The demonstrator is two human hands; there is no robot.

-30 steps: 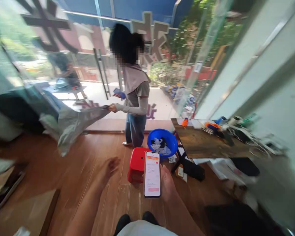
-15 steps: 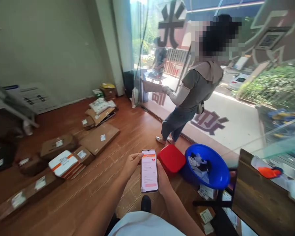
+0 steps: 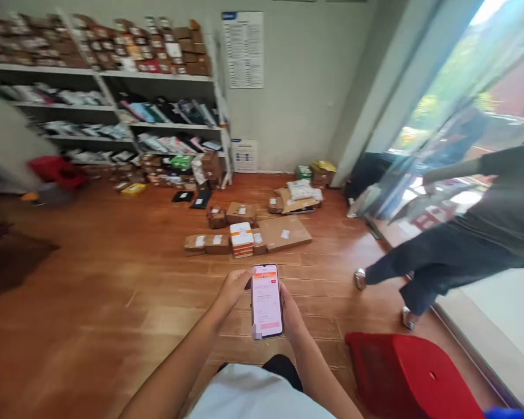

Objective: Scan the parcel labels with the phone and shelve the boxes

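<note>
A smartphone with a lit white and orange screen is upright in front of me, low in the middle of the head view. My right hand wraps round its right side and back. My left hand touches its upper left edge with curled fingers. Both forearms reach up from the bottom of the frame over my white shirt.
Cardboard parcels lie on the wooden floor ahead. Shelves full of packages line the back wall. A red stool stands at the lower right. Another person steps by the glass door on the right.
My view has swung left, from the glass door and the other person to the shelves and parcels. My left hand has come up onto the phone; the phone stays in my right hand.
</note>
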